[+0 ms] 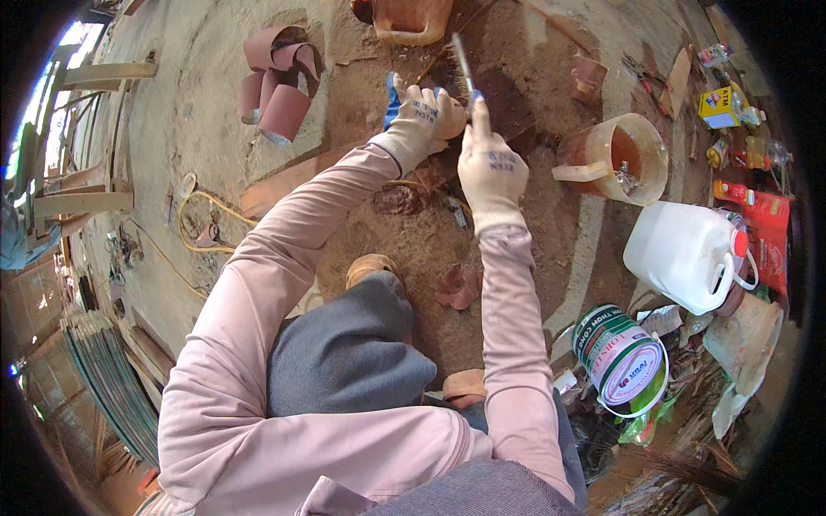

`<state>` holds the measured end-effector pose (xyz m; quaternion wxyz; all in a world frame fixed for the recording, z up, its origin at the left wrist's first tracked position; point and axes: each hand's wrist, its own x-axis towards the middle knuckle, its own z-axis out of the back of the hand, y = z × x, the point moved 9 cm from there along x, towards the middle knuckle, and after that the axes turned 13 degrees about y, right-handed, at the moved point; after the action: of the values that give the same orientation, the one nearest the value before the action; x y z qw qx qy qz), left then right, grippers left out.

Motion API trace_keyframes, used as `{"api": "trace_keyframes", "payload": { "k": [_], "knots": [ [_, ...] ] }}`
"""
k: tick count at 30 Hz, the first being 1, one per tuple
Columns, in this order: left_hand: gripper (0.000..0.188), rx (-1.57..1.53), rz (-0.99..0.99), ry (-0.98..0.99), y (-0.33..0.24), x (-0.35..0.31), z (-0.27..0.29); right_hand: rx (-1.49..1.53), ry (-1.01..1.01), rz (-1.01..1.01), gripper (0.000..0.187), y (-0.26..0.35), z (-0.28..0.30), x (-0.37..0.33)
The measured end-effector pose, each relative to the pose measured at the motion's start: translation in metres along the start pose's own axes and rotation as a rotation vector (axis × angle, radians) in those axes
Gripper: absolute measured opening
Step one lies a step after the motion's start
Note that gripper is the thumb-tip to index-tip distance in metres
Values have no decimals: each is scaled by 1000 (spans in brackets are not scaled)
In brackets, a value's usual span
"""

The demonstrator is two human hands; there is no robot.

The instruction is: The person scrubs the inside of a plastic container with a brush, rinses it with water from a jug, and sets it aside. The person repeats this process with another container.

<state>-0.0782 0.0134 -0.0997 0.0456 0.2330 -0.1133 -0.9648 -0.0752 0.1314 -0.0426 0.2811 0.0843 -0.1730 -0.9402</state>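
Both of my hands wear pale work gloves with blue-coated palms and meet at the upper middle. My right hand (492, 170) is closed, index finger stretched forward along a long thin blade-like tool (464, 62) that points away from me. Just left of it, my left hand (422, 122) has its fingers curled and its thumb side raised. What it grips is hidden. Beyond the hands lies a dark reddish patch (508, 107) on the dirt floor. Below them on the ground are a dark brown lump (397, 199) and a small greyish piece (458, 213).
Rolled reddish-brown abrasive sheets (284, 112) lie left. A tan plastic container (413, 19) stands ahead. To the right are a cut-open jug of brown liquid (594, 159), a white jug (680, 256) and a labelled bucket (618, 357). A yellow hose (182, 225) curls at left.
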Motion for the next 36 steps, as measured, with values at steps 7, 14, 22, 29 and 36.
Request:
{"api": "trace_keyframes", "payload": {
  "k": [7,14,22,29,36],
  "knots": [
    [57,-128,-115,211,20,19,2,67,172,-151,52,-32,-67,-106],
    [60,-168,-174,-21,0,9,15,132,-96,5,43,-23,-12,-11],
    [53,-15,119,65,-2,-16,-7,252,-146,-118,47,-50,-9,-91],
    [57,104,155,-172,-10,-10,-22,137,119,-72,43,-25,-28,-28],
    [55,159,160,-241,-8,-16,-31,185,134,-82,50,-13,-25,-64]
  ]
}}
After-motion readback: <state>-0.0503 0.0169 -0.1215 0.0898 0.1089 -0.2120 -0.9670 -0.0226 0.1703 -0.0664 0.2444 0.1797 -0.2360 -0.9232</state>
